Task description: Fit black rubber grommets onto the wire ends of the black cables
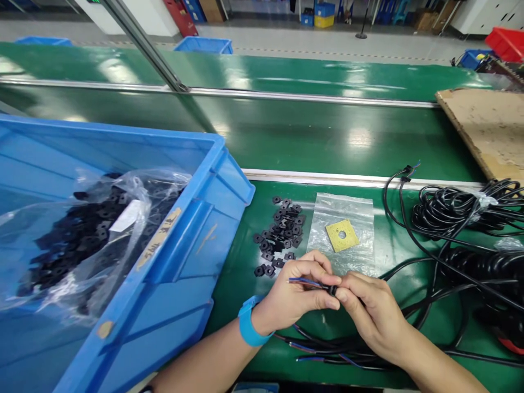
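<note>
My left hand (301, 289), with a blue band on its wrist, pinches a small black part (332, 290) around the end of a black cable. Blue and brown wires (305, 281) stick out of that end toward the left, over my palm. My right hand (368, 305) closes on the same spot from the right, its fingertips touching the part. Just beyond my hands, many small black pieces (286, 226) lie loose on the green table. A yellow square plate (342, 235) with a round hole rests on a clear plastic bag (362, 210).
A large blue bin (200, 240) with bagged black pieces stands at the left. Coiled black cables (442, 210) fill the right side. More cable ends (315, 349) lie under my hands. Cardboard (487, 125) is at the back right, near a metal rail (327, 178).
</note>
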The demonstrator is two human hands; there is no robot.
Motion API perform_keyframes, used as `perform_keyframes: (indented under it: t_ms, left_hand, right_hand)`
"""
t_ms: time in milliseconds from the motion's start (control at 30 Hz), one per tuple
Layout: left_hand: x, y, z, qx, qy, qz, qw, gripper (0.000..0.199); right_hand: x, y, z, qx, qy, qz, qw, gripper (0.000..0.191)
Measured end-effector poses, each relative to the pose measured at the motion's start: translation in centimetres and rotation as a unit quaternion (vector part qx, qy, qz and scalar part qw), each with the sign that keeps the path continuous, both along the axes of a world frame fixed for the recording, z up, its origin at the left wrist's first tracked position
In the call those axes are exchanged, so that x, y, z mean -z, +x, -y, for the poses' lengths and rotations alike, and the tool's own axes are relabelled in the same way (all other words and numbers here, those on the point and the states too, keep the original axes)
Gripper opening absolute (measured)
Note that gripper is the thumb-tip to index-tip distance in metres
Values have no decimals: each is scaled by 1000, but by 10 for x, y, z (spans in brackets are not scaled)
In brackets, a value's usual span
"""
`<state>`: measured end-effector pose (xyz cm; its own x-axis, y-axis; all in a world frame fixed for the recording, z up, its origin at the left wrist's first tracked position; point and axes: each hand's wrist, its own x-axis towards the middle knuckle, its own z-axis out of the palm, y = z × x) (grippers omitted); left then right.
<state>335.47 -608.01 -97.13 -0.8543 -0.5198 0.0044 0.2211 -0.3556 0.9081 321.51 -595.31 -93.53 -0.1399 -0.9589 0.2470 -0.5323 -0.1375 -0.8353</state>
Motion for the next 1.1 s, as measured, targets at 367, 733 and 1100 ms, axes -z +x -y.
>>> perform_keyframes:
  t_ms: [367,733,1100]
  left_hand:
    - [-5,1,5,-16,-6,0,1000,27]
    - [-4,-2,4,-1,11,-14,1000,24]
    - [-5,4,9,-32,-87,18,996,29]
  right_hand:
    - [0,-1,-3,18,-61,-94,994,14]
    - [1,0,2,28,-70,-94,993,13]
    - [15,-2,3,64,-143,-207,966,19]
